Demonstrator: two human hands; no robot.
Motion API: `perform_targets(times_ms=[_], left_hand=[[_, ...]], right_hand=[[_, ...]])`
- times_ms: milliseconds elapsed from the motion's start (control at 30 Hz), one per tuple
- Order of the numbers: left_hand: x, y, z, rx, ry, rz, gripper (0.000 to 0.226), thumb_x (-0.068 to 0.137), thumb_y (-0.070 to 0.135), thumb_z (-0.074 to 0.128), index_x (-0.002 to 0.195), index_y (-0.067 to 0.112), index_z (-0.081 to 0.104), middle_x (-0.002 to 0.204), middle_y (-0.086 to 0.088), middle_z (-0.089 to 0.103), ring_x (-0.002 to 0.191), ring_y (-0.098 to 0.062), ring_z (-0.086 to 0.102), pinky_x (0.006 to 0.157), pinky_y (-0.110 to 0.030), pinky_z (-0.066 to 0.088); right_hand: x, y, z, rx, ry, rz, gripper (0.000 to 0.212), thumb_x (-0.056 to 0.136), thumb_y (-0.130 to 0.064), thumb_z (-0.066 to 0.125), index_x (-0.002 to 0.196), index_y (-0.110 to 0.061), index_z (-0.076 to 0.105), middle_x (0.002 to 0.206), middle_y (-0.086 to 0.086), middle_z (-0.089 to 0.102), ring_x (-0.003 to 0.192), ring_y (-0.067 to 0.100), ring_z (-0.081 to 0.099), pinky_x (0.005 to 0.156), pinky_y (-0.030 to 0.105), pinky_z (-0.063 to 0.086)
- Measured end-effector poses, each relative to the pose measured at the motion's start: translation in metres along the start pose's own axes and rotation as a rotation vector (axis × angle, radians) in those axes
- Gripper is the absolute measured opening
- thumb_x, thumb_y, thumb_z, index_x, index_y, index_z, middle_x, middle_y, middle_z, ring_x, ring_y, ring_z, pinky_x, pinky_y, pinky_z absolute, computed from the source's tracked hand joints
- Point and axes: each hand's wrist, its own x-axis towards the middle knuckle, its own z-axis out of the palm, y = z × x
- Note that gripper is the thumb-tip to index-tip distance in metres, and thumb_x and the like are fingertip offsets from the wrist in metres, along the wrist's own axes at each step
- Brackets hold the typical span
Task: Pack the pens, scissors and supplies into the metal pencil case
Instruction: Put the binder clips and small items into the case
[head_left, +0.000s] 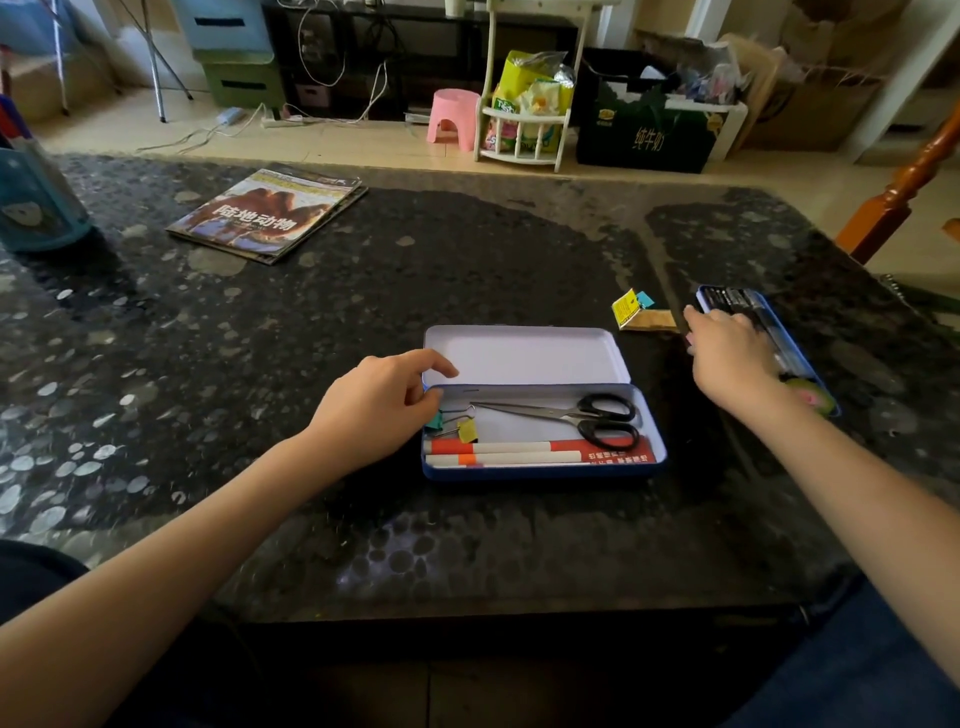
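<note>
Presently the metal pencil case (540, 470) lies open at the middle of the dark desk (363, 545), its white-lined lid (524, 355) folded back flat. Inside the tray lie black-handled scissors (571, 414), blades pointing left; two white-and-orange pens (506, 453) along the near wall; and a green and a yellow binder clip (461, 425) at the left end. The left hand (376, 408) rests at the case's left end, fingers loosely curled, fingertips at the rim beside the clips; whether its grip has hold of anything cannot be told. The right hand (727, 353) lies on a second blue tin (763, 338) holding dark pens, well to the right, fingers spread flat, holding nothing visible. Small yellow and blue packets (631, 306) lie between the tins. A magazine (267, 214) lies far left.
</note>
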Motion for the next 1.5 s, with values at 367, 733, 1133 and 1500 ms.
perform_targets(times_ms=[367,733,1133,1500], left_hand=[[-0.001,0.0,0.002,-0.024,0.014,0.026,0.022,0.091,0.02,0.056,0.111,0.029,0.06,0.056,0.006,0.055,0.052,-0.007,0.052,0.049,-0.017,0.037],[-0.002,0.001,0.001,-0.04,0.039,0.052,0.021,0.091,0.02,0.056,0.108,0.03,0.061,0.052,0.007,0.051,0.049,-0.006,0.048,0.049,-0.017,0.033],[-0.005,0.008,0.0,-0.011,-0.05,0.073,0.017,0.091,0.022,0.054,0.1,0.034,0.062,0.06,0.007,0.056,0.052,-0.006,0.052,0.049,-0.017,0.038],[-0.006,0.015,0.0,0.072,-0.046,0.11,0.02,0.092,0.023,0.051,0.1,0.033,0.067,0.055,0.012,0.051,0.051,-0.004,0.05,0.047,-0.015,0.03]], right_hand=[[-0.005,-0.007,-0.001,-0.059,0.027,0.091,0.029,0.088,-0.001,0.055,0.117,0.0,0.055,0.12,0.021,0.054,0.112,0.034,0.05,0.087,0.039,0.046],[-0.012,-0.017,-0.013,0.124,0.139,0.024,0.023,0.09,-0.018,0.06,0.107,-0.004,0.065,0.109,0.018,0.059,0.106,0.034,0.051,0.082,0.042,0.046],[-0.094,-0.118,-0.051,0.88,-0.364,-0.351,0.006,0.081,-0.027,0.072,0.083,-0.022,0.073,0.083,-0.007,0.07,0.081,0.007,0.063,0.076,0.027,0.054],[-0.101,-0.126,-0.033,0.771,-0.206,-0.335,0.014,0.081,-0.036,0.071,0.085,-0.023,0.076,0.074,-0.01,0.064,0.069,0.003,0.055,0.062,0.009,0.039]])
